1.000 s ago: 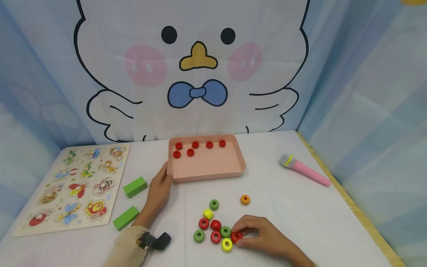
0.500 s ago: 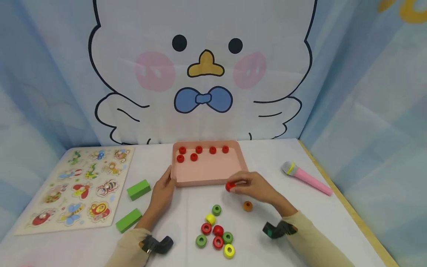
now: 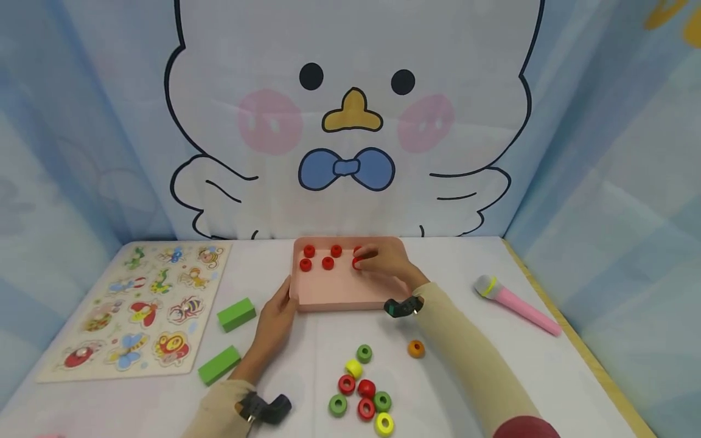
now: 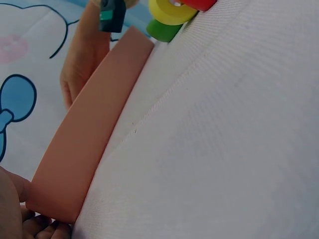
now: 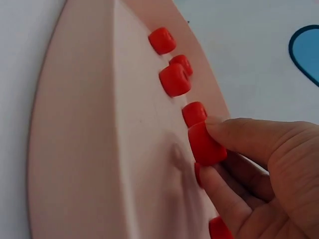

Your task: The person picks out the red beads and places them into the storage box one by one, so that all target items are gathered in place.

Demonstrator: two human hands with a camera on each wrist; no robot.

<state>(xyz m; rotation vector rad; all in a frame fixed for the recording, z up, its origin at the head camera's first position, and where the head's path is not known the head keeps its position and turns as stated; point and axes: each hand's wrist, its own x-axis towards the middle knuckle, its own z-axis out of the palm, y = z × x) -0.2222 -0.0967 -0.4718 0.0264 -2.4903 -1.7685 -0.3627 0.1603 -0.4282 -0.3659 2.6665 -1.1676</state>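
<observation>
Back-row red beads [image 3: 358, 250] behind the right hand [image 3: 383, 263] (one peeking out, partly covered).

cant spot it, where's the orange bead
Head view: the orange bead lies on the table, right of the loose bead cluster, near the right forearm.

I see a white table [image 3: 547, 377]. Behind it hangs a blue curtain [image 3: 613, 121] with a big white cartoon bird [image 3: 350, 55].
</observation>
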